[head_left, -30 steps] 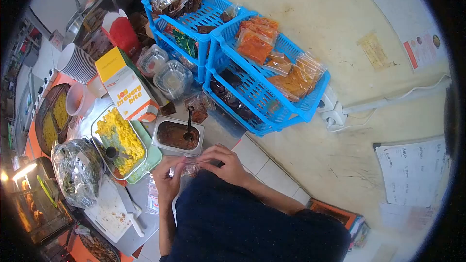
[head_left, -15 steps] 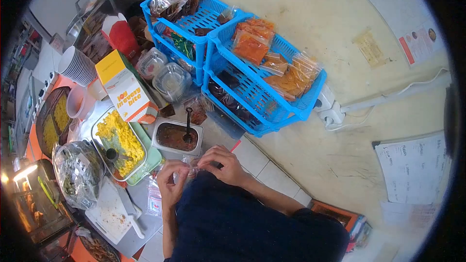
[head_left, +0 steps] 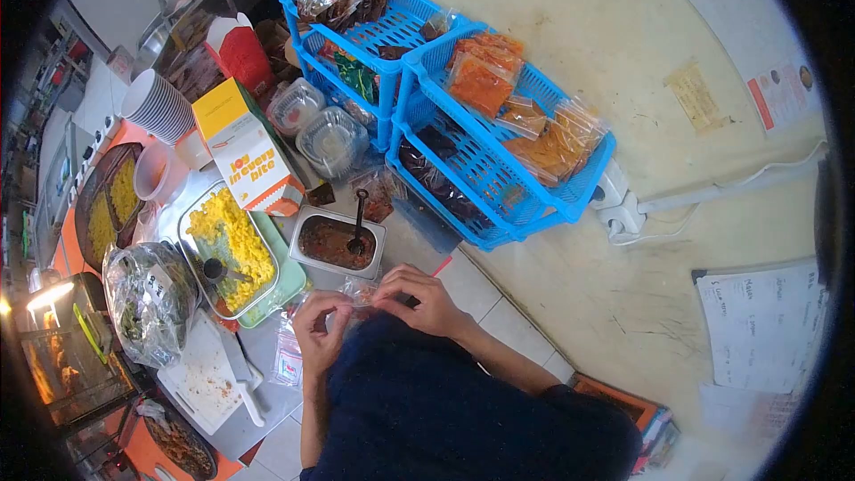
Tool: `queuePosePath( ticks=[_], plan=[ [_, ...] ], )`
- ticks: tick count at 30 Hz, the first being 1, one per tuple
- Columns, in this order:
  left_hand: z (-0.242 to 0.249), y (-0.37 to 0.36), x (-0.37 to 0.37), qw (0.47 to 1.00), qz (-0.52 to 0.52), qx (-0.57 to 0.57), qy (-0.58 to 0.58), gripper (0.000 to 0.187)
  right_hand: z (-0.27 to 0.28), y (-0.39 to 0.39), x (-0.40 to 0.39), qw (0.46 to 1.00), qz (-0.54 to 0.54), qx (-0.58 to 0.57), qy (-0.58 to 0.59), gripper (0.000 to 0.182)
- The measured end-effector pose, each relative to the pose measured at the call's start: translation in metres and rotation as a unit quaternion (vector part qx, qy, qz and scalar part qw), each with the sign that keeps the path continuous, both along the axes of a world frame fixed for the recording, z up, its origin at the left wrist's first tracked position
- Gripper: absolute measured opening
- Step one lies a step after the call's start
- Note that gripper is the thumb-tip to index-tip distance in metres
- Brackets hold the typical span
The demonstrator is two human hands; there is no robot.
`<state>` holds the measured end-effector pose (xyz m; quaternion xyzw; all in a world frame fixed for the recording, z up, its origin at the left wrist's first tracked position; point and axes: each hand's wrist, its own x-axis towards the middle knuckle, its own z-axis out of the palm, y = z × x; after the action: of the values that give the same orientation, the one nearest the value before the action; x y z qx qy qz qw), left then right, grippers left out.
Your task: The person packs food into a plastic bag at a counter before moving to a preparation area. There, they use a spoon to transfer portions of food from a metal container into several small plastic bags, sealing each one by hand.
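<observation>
My left hand (head_left: 319, 325) and my right hand (head_left: 421, 299) are close together in front of my body. Thumb and fingers of each pinch the top edge of a small clear plastic bag (head_left: 360, 292), which has some reddish content or print on it. Just beyond the hands stands a steel container (head_left: 299, 260) of reddish-brown sauce, with a black spoon (head_left: 357, 230) leaning in it. Near my left hand lies a pack of clear zip bags (head_left: 288, 358).
Blue stacked baskets (head_left: 509, 236) hold several filled packets against the wall. A glass dish (head_left: 189, 254) of yellow food, a yellow-white box (head_left: 233, 138), a wrapped bundle of greens (head_left: 151, 303), a cutting board (head_left: 191, 383) and a knife (head_left: 250, 403) stand to the left.
The view has shifted slightly, so the surroundings sit further right in the picture. Both hands keep their pinch on the plastic bag, with little visible movement.
</observation>
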<state>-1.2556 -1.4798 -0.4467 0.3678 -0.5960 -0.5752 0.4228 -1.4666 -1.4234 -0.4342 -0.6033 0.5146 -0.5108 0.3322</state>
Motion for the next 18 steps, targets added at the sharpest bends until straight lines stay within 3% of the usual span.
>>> queuePosePath(
  ticks=[4,15,18],
  plan=[
    [0.007,-0.003,0.000,0.995,-0.014,-0.089,-0.033,0.006,0.004,-0.003,0.002,0.998,0.014,-0.036,0.056,0.016],
    [-0.001,0.004,0.007,1.000,-0.005,0.006,0.023,0.018,0.004,-0.007,0.001,0.997,0.033,-0.050,0.045,0.017],
    [0.002,0.002,0.007,0.997,-0.016,-0.067,-0.019,0.008,0.011,-0.009,0.003,0.996,0.041,-0.057,0.057,0.018]
  ],
)
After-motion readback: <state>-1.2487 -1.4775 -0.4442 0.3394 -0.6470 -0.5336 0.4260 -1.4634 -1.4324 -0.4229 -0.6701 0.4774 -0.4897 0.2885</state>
